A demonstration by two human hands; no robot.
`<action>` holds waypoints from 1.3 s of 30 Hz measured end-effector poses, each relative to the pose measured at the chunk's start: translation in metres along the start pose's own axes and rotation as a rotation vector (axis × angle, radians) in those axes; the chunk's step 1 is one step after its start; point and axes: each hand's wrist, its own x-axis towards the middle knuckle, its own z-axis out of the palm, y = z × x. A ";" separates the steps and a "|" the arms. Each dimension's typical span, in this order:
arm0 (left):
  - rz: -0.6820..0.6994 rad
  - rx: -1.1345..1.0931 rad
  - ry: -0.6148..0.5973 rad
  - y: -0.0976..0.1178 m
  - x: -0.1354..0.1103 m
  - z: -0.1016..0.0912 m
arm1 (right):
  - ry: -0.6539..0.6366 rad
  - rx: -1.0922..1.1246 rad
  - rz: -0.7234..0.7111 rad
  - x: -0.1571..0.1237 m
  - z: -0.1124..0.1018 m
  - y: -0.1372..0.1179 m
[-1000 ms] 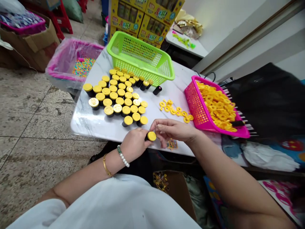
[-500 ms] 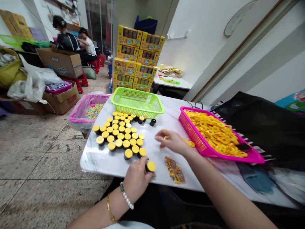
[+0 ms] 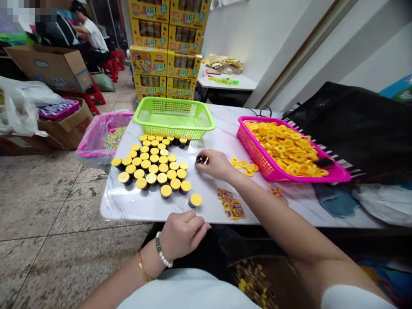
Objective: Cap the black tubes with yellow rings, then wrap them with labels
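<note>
Two hands: left (image 3: 183, 234) half-curled, right (image 3: 215, 165) gripping black canister (image 3: 200, 160).

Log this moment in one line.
right hand: gripping black container | left hand: seemingly empty, by table edge | frontmost yellow-capped container: upright on table

Light: bright, cool indoor light, strongest on the white wall (image 3: 244, 36) | Glare: pale sheen on the glossy table (image 3: 128, 207), small highlights on yellow lids (image 3: 152, 178) | Shadow: dark beneath the table | Focus: middle fairly clear, white plastic (image 3: 376, 204) at right soft | Edges: wide-angle stretching; blocky pixels top left
</note>
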 end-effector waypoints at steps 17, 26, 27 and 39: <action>-0.413 -0.041 -0.124 0.000 0.029 0.005 | -0.445 0.284 -0.285 -0.097 -0.020 -0.003; -0.402 -0.057 -0.067 -0.002 0.023 0.006 | -0.213 -0.499 -0.421 0.015 -0.024 0.057; -0.397 -0.063 -0.058 -0.002 0.022 0.006 | -0.241 -0.551 -0.451 0.020 -0.024 0.058; -0.405 -0.058 -0.079 -0.002 0.023 0.005 | -0.067 -0.165 -0.220 -0.012 -0.021 0.038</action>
